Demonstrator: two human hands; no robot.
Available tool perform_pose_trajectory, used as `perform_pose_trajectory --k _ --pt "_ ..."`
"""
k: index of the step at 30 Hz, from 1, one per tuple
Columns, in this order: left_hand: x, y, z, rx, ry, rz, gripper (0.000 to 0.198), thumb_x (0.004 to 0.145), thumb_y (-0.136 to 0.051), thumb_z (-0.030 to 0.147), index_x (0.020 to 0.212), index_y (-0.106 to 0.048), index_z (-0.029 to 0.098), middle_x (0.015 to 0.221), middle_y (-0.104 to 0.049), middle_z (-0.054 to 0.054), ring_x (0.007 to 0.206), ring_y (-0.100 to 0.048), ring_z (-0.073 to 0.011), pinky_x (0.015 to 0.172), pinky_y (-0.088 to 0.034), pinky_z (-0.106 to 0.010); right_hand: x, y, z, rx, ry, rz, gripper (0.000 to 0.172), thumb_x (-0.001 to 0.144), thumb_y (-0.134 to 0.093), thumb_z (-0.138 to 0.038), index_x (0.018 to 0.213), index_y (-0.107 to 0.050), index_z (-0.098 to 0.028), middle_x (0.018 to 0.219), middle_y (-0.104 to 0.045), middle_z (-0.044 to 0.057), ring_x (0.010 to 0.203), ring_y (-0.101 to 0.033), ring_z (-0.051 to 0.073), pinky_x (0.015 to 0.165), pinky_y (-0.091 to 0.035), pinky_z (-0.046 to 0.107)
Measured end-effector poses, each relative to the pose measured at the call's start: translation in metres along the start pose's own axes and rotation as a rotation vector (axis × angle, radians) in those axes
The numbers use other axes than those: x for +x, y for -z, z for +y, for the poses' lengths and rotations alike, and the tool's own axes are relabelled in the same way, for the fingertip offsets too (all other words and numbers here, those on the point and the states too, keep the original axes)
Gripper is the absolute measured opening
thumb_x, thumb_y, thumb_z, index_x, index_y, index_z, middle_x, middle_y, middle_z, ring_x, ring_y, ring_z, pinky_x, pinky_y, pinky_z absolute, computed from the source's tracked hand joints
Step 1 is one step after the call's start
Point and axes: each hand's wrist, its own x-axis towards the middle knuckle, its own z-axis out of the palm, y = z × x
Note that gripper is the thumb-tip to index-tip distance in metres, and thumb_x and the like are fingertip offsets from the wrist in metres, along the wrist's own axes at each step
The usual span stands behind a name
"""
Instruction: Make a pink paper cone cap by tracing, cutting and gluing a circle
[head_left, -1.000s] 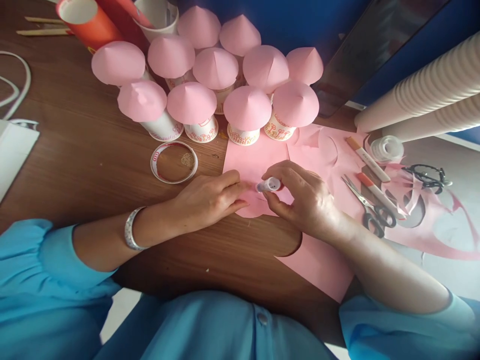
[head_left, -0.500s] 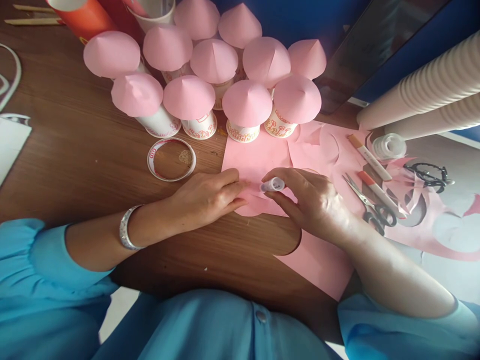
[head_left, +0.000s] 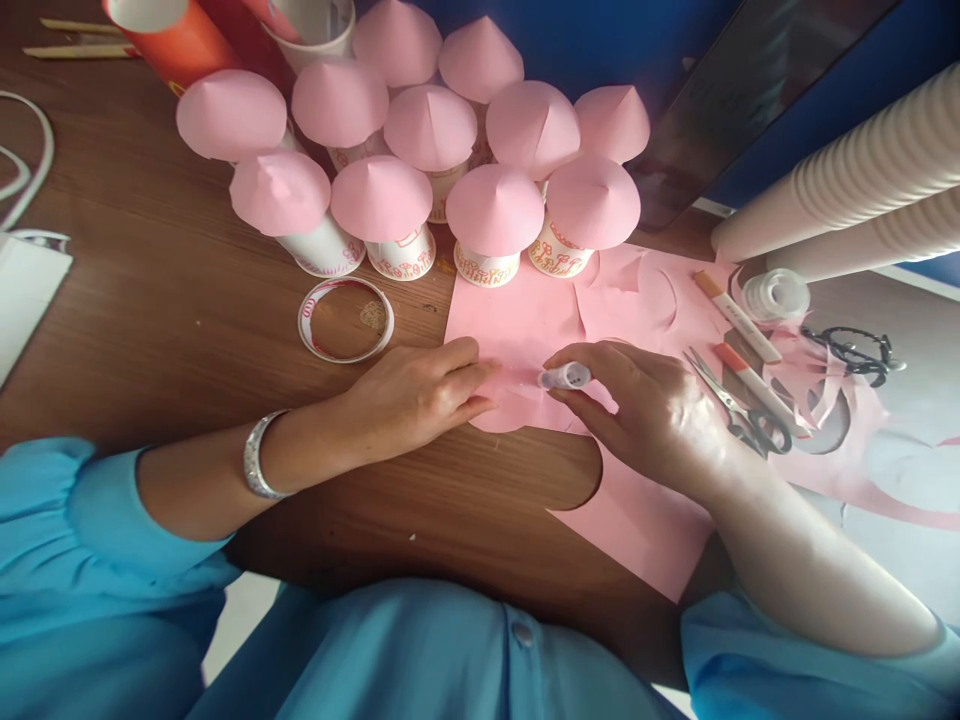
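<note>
The left hand (head_left: 442, 395) rests its fingertips on a rounded piece of pink paper (head_left: 517, 412); whether finger and thumb pinch it I cannot tell. Just beside, the right hand (head_left: 581, 378) has thumb and fingers closed on a small white tube (head_left: 568, 376), tilted over the same paper. The paper's curved near edge lies on the brown bench (head_left: 187, 320), at the near end of a larger pink sheet (head_left: 502, 315). Brown wood stretches from that edge toward the blue clothing, and more lies left of the tape ring (head_left: 345, 320). On the right, room is tighter: an offcut (head_left: 660, 545) reaches beneath the right forearm, with scissors (head_left: 772, 432) and two markers (head_left: 739, 315) close by.

Beyond the hands stand paper cups (head_left: 401, 258) topped with eleven pink cones (head_left: 495, 210); the front cups bear red and orange drawings. Behind them, a white cup (head_left: 319, 35) holds something red, beside an orange cup (head_left: 176, 45). Wood shows through the tape ring.

The cones cover the cup mouths and hide most of the back cups. The right wrist overlaps the scissors. Stacked cups (head_left: 840, 190) run out of view at right, and a black, wiry object (head_left: 855, 355) is hard to make out.
</note>
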Motion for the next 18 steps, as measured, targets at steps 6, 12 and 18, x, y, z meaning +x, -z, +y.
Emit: perform_pose_trajectory --k 6,12,18 --pt "0.0 -0.003 -0.001 -0.021 0.008 -0.035 0.034 0.107 -0.052 0.035 0.131 -0.062 0.013 0.101 -0.071 -0.008 0.078 -0.072 -0.0179 0.066 -0.056 -0.029 0.003 0.02 -0.007 -0.041 -0.158 0.219 0.014 0.098 -0.07 -0.025 0.11 -0.068 -0.03 0.096 -0.081 0.003 0.078 -0.076 0.022 0.067 -0.059 0.034" --pt "0.0 -0.002 -0.001 -0.018 0.014 -0.02 0.032 0.105 -0.056 0.033 0.131 -0.064 0.017 0.095 -0.068 -0.005 0.072 -0.069 -0.0161 0.06 -0.053 -0.026 0.018 -0.016 -0.008 0.098 -0.012 0.124 0.005 0.1 -0.066 -0.022 0.104 -0.065 -0.022 0.089 -0.078 0.005 0.074 -0.072 0.02 0.066 -0.055 0.031" --pt "0.001 0.0 0.0 -0.026 0.015 -0.038 0.033 0.105 -0.056 0.032 0.135 -0.063 0.019 0.096 -0.067 -0.003 0.073 -0.069 -0.0158 0.062 -0.055 -0.027 0.019 -0.023 -0.005 -0.016 0.044 0.075 0.007 0.102 -0.063 -0.025 0.101 -0.064 -0.019 0.08 -0.074 0.003 0.065 -0.066 0.016 0.057 -0.048 0.027"
